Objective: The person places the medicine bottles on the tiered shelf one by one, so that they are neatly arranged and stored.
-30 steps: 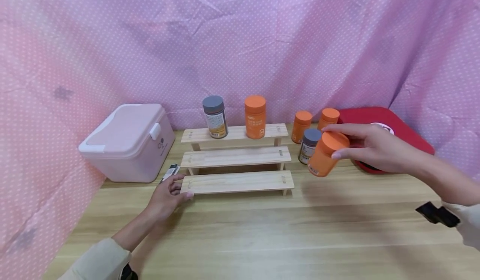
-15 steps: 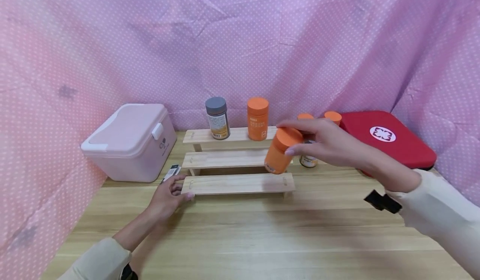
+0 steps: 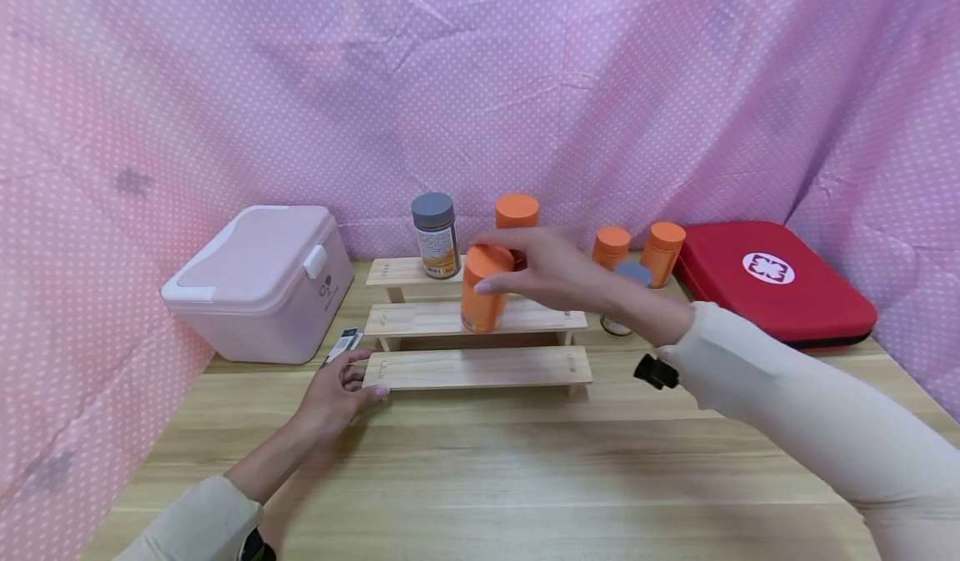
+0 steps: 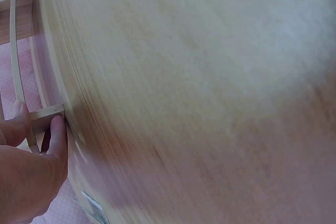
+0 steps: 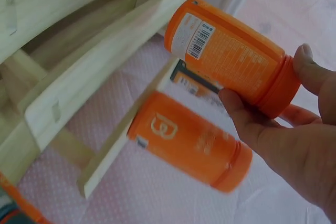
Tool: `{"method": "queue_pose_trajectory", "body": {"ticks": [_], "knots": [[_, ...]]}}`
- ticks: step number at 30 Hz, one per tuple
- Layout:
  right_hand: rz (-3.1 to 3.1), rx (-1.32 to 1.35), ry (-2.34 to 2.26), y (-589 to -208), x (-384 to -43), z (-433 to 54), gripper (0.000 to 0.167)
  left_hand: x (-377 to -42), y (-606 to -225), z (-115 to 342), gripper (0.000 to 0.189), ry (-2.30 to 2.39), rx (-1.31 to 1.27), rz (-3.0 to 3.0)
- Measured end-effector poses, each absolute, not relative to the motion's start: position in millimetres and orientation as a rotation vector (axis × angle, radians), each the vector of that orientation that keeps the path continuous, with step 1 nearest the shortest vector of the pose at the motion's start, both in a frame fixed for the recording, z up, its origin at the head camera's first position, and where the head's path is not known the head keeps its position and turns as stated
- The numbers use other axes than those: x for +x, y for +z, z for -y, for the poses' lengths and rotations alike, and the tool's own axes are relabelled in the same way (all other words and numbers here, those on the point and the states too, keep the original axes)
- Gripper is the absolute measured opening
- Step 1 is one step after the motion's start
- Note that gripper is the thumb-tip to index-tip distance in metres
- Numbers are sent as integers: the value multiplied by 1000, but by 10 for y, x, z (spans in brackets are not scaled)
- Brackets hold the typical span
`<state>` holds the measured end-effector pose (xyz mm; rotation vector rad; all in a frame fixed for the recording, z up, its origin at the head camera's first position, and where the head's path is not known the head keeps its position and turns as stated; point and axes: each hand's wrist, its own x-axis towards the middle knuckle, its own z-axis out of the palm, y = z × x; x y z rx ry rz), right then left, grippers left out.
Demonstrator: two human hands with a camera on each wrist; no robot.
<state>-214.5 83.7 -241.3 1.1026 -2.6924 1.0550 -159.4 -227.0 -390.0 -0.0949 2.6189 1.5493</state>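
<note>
Right hand (image 3: 536,269) pinched an orange bottle (image 3: 480,298) about its lid end — wooden rack (image 3: 480,368) below that grip, grey-lidded jar (image 3: 437,240) stood left of it, left hand (image 3: 332,396) gripped the rack's left end

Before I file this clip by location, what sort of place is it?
Probably a staged tabletop area: pink dotted cloth hangs around three sides of a wood-grained table that bears a tiered wooden rack.
</note>
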Motion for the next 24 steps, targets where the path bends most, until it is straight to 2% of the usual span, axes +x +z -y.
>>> {"method": "queue_pose_trajectory", "body": {"ticks": [3,10,24], "knots": [[2674,1107,1103,-2464,-2195,-656,44,-1591,-3900,2271,63,1557,-95,-2616],[2722,1058,1111,-2528,-2260,-370,51,-1608,-3902,2267,63,1561,-105,-2612],[2758,1063,1100,-2564,-2385,-294,51,-1615,-3911,2270,62,1543,-111,-2623]]}}
